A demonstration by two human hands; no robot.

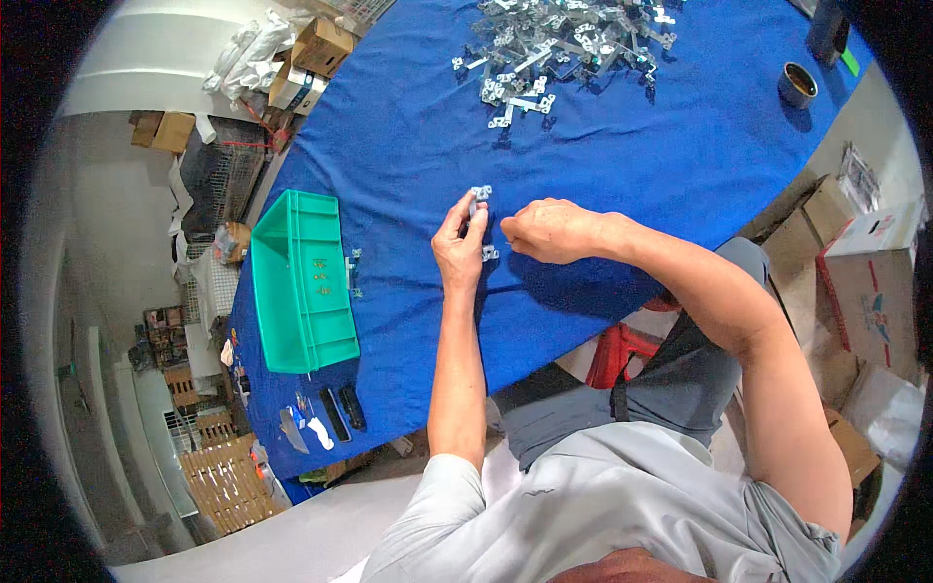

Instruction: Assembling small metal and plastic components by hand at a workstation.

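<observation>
- Fingers of the left hand (457, 243) pinch a small metal part (481, 193) upright, its ends showing above and below the grip.
- The right hand (556, 231) is just beside it, fingers curled together; from here I can't tell whether they grip anything small.
- Best, I'd say, to hold the left pinch firm and off the ends, so the part won't twist if the right hand pushes on it.
- Working low over the blue cloth (408, 155) should help, though its creases could hide a dropped bit.
- Beyond both hands, well apart, lies a pile (583, 53) of similar parts; pulling one may drag others.
- A green bin (326, 228) stands to the left, loose pieces (356, 272) just beside it.
- Tools (333, 414) lie nearer the person; a cup (797, 85) sits far right.
- Nothing blocks the gap between the hands.
</observation>
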